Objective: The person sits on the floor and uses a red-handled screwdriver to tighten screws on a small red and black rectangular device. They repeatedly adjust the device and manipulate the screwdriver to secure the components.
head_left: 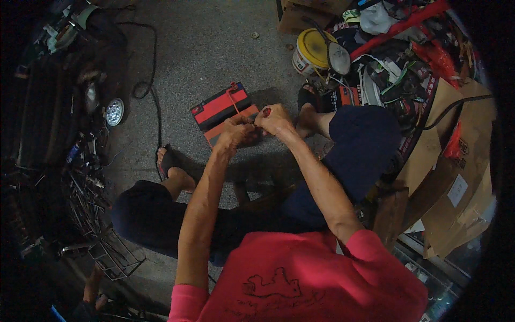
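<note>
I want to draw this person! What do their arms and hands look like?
The left arm and right arm look long and slim. Each has a short pinkish-red sleeve at the top and is bare below that. I see no watch or bracelet on the wrists. The fingers wear no gloves, but they're too small to check for rings.

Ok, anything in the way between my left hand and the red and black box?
Nothing visible: your left hand is at the near side of the red and black box; contact is unclear. A thin reddish cord crosses the box beyond the hand.
</note>
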Available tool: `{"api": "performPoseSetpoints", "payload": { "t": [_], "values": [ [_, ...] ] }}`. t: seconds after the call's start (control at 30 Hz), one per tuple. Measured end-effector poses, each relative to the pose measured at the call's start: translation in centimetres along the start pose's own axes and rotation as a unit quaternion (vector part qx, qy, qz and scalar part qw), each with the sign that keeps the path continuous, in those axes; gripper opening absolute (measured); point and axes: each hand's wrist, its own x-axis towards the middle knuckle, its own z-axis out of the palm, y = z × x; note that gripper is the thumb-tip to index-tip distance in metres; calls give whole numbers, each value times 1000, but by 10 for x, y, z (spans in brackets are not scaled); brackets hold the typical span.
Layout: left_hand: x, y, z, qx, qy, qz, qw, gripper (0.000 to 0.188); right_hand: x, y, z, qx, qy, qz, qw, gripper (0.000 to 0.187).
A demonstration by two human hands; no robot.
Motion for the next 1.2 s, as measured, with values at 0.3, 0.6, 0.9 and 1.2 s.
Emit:
{"api": "performPoseSetpoints", "payload": {
  "t": [0.3, 0.6, 0.9, 1.2],
  "values": [
    [-3, 3, 6, 41, 11, 32, 999, 17, 13, 0, 0, -125, -23, 20, 992, 17],
    [-1, -9, 7, 54, 40, 78, 995, 21, 5, -13, -6, -150, -56, 43, 986, 16],
    [5, -18, 9, 115, 34, 86, 989, 20, 10, 0, 7, -142, -24, 50, 988, 14],
    [26, -42, 5, 95, 44, 80, 991, 23, 24, 14, 13, -110, -49, 74, 990, 20]
  ]
}}
